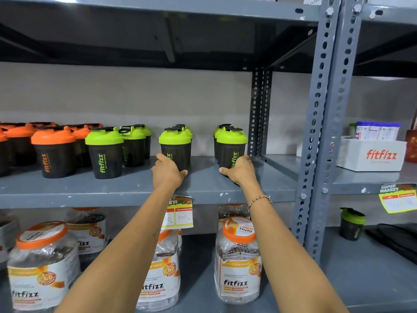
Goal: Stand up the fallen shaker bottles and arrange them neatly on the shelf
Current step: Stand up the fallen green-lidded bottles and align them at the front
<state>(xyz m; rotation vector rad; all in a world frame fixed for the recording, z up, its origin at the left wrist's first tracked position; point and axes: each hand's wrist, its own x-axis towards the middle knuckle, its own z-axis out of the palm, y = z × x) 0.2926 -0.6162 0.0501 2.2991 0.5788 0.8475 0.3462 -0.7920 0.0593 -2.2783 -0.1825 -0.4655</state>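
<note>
Shelf [203, 188] bottles [176, 147] partly hidden behind hands [168, 171].

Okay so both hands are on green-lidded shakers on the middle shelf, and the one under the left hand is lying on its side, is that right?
Not quite. The shaker under the left hand stands upright, lid on top, as the head view shows. The rest holds: the right hand is on another green-lidded shaker, and both stand on the middle shelf.

Green-lidded shakers [174, 147], at least eight upright; orange-lidded shakers [54, 152], several; labelled jars [238, 260], about five.
</note>
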